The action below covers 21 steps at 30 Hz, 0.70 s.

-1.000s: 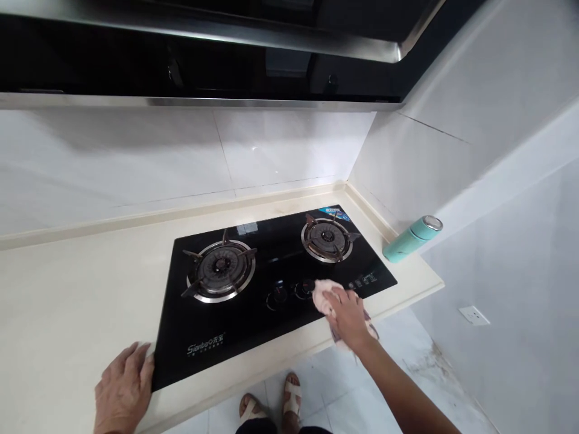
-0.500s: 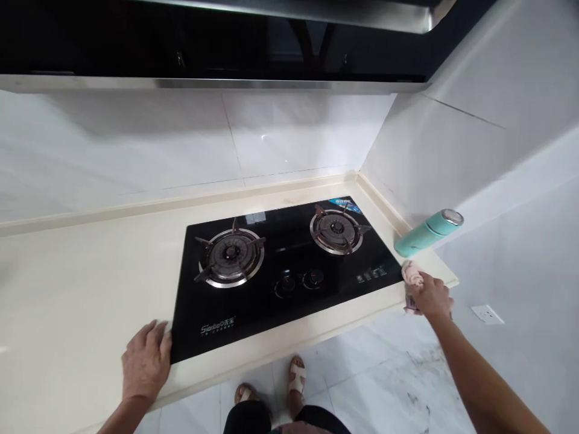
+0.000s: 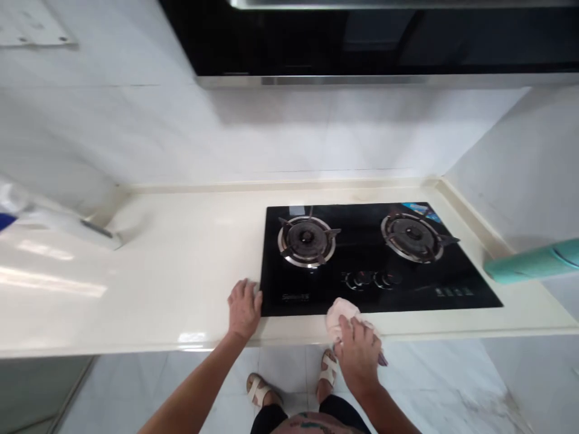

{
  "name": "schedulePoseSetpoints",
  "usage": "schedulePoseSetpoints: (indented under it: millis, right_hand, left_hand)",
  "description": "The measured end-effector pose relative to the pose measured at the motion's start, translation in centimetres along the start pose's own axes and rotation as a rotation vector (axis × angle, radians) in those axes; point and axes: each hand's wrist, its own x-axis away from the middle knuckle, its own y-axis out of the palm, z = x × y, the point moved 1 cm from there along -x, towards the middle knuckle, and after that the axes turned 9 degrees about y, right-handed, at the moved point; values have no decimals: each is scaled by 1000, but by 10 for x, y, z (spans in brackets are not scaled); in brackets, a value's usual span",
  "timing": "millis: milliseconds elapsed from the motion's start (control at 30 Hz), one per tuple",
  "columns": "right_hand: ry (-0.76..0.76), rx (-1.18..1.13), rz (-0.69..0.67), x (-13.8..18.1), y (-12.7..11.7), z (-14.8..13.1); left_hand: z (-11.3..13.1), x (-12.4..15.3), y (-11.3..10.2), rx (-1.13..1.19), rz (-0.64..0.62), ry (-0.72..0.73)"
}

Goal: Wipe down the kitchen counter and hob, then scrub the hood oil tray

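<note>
Right hand (image 3: pixel 359 355) has its grip closed on the pink cloth (image 3: pixel 340 312) at the hob's (image 3: pixel 407 301) front edge, left hand (image 3: pixel 244 307) lies flat and open on the counter (image 3: pixel 181 271), and a careless swipe could turn the knobs (image 3: pixel 373 279) or knock the teal bottle (image 3: pixel 529 265).

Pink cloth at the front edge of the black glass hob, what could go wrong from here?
The right hand holds the crumpled pink cloth just in front of the two black control knobs; a swipe further in might turn one. The teal cylindrical bottle sits near the right end of the cream countertop; a wide sweep could knock it off.
</note>
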Motion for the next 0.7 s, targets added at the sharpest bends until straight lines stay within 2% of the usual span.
schedulePoseSetpoints:
  millis: [100,200,267,333,433,533,600,700]
  right_hand:
    - [-180,-70,-21,17,5,-80]
    - [-302,-130,-8,32,9,-148]
    - [-338,-168,-1,40,11,-187]
    - [-370,-213,-8,46,13,-224]
    - [-467,-287,-31,54,21,-279]
    - [-587,-339,-46,63,30,-342]
    - [-653,-362,-48,71,35,-386]
    - [-784,-427,-64,82,35,-449]
  left_hand:
    - [-5,9,-1,115,58,21]
    - [-9,25,-14,227,136,20]
    - [-16,43,-36,273,198,-13]
    - [-31,69,-68,307,263,-82]
    - [-68,130,-124,392,363,-330]
    - [-108,209,-172,359,392,-598]
    - [-131,264,-192,324,391,-764]
    - [-160,340,-208,309,416,-1014]
